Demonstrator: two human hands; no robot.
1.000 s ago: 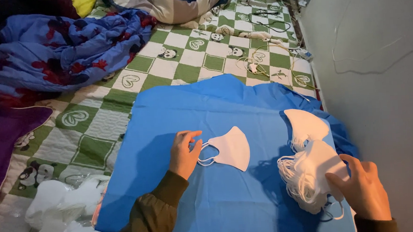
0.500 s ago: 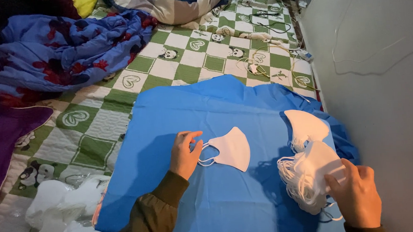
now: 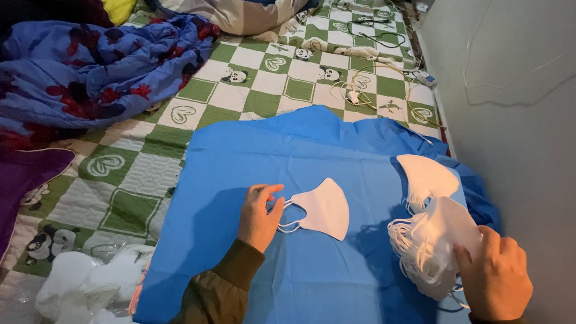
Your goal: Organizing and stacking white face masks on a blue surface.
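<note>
A single white mask [image 3: 323,208] lay flat near the middle of the blue sheet [image 3: 300,148], its ear loops trailing toward nine o'clock. The left hand [image 3: 259,215] rested at those loops, fingers loosely curled and the fingertips pinching or pressing the elastic; which of the two could not be told. At about four o'clock from the mask, the right hand [image 3: 494,279] gripped a thick stack of white masks [image 3: 437,243], thumb on top and fingers wrapped beneath, loops spilling out toward the left. Another lone mask [image 3: 426,174] lay just beyond the stack at twelve o'clock, touching or nearly touching it.

The step in hand looked like laying out or straightening one mask drawn from the stack; the next move would seem to call for a light, even touch on the loops so the mask stayed flat.

Farther out, a green checked quilt [image 3: 264,78] ran to twelve o'clock, cables [image 3: 363,89] strewn across it, a blue floral blanket [image 3: 86,74] at ten, and crumpled clear plastic bags [image 3: 78,298] at eight. The right wrist was cut off by the frame edge, and the stack's count could not be made out.
</note>
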